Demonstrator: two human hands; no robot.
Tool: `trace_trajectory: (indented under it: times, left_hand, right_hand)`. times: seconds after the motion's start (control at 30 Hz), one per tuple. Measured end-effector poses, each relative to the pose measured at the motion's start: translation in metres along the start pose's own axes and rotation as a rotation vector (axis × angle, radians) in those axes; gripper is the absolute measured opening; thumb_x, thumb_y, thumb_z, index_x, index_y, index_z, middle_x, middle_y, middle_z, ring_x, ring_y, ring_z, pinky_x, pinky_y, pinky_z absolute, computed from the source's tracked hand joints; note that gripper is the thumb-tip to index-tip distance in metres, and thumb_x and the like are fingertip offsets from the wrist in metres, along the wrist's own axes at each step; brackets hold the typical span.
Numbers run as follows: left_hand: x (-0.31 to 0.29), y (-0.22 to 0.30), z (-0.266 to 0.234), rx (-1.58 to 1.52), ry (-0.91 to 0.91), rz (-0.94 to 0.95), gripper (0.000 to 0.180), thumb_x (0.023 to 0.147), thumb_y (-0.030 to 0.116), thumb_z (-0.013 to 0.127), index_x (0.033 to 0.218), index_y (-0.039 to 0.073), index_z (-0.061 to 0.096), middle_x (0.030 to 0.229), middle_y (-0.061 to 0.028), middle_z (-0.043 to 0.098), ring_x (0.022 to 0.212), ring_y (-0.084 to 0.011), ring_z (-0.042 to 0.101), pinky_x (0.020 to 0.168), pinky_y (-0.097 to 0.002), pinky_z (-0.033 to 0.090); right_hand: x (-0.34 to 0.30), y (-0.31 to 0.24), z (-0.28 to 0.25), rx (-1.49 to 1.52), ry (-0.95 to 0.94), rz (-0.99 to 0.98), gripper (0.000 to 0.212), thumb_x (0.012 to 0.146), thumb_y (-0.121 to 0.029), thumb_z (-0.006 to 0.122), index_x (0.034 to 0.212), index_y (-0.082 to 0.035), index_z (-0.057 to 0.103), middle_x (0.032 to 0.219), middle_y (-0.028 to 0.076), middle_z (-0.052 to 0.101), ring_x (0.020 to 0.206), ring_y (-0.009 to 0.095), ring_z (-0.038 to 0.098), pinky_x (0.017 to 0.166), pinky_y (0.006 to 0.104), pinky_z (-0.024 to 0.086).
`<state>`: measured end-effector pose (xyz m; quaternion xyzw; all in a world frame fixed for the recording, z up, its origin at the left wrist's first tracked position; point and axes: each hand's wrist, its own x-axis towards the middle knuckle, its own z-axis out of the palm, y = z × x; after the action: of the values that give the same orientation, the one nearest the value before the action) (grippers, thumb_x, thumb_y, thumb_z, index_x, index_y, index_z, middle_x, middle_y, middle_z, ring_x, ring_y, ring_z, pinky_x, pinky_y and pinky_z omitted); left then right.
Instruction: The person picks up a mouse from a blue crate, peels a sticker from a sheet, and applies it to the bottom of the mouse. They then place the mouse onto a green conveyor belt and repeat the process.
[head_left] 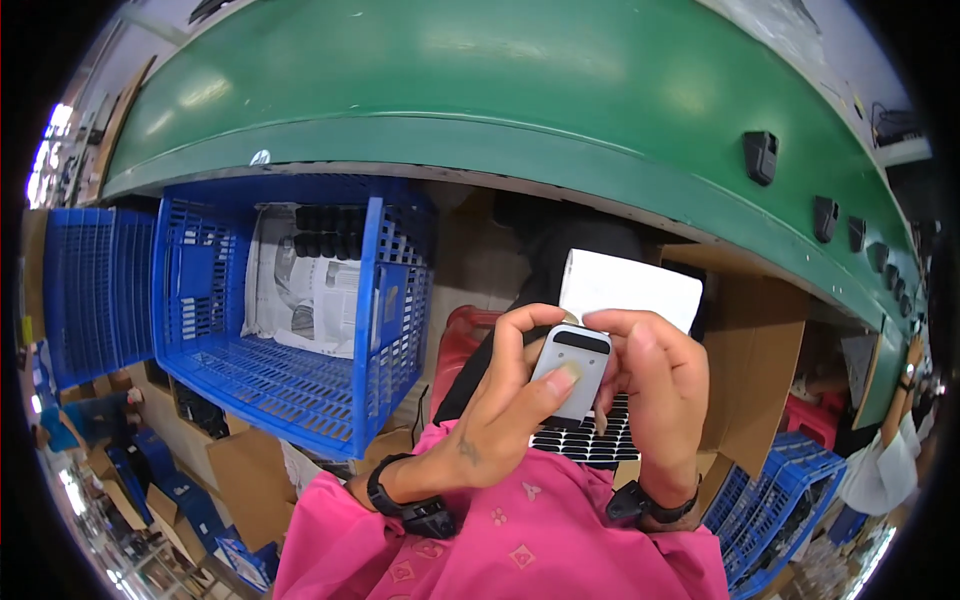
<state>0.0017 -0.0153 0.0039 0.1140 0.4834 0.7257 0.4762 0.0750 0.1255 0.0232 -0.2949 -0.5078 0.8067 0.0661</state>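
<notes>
My left hand (505,405) grips a small flat grey device with a black band (577,375) across its top end, the thumb pressed on its face. Curled beside its upper right edge, my right hand (655,375) has thumb and forefinger close together; what they pinch is hidden. Just beyond my fingers is a white sheet or pad (632,288). Under the device, close to my body, lies a panel of dark cells split by white lines (610,435). Both wrists wear black bands with small dark units.
A green workbench (450,80) curves across the far side, with several small black devices (760,157) along its right. Left stands a blue plastic crate (270,385) holding printed paper and dark parts. A cardboard box (765,360) and another blue crate (780,500) are right.
</notes>
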Motion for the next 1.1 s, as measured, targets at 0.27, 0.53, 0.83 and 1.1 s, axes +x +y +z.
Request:
trace_trajectory:
  times: [0.27,0.53,0.83,1.1]
  left_hand:
    - [-0.023,0.002,-0.05,0.666,0.19,0.679,0.079,0.07,0.007,0.079,0.137,0.003,0.038,0.144,-0.0265,0.03,0.102,-0.0235,0.057,0.08,-0.0315,0.051]
    - [-0.037,0.079,-0.161,0.988,0.619,0.606,0.054,0.073,0.02,0.074,0.121,-0.001,0.058,0.107,-0.017,0.066,0.097,-0.0258,0.066,0.08,-0.0334,0.052]
    - [0.022,-0.105,-0.441,1.236,0.897,-0.435,0.039,0.076,0.035,0.069,0.095,0.002,0.062,0.093,-0.0207,0.067,0.089,-0.0367,0.065,0.076,-0.0455,0.052]
    - [0.068,-0.194,-0.456,1.192,0.977,-0.567,0.031,0.08,0.027,0.068,0.097,0.002,0.063,0.097,-0.0222,0.064,0.093,-0.0417,0.062,0.079,-0.047,0.051]
  right_hand:
    - [0.033,0.009,0.047,0.058,-0.065,0.07,0.022,0.096,-0.019,0.051,0.1,0.002,0.056,0.08,0.008,0.065,0.058,0.009,0.059,0.051,0.0214,0.048]
    - [0.086,0.011,0.098,-0.828,-0.256,-0.397,0.038,0.086,-0.016,0.066,0.116,0.005,0.054,0.095,0.012,0.062,0.08,0.019,0.062,0.07,0.0309,0.052]
    - [0.17,0.009,0.071,-1.96,-0.126,-0.671,0.082,0.079,-0.002,0.065,0.147,-0.003,0.019,0.154,0.016,0.017,0.143,0.036,0.013,0.116,0.0493,0.014]
    - [0.176,0.007,0.082,-2.01,-0.124,-0.542,0.085,0.075,0.002,0.066,0.146,-0.002,0.021,0.154,0.015,0.017,0.143,0.036,0.013,0.116,0.0475,0.015]
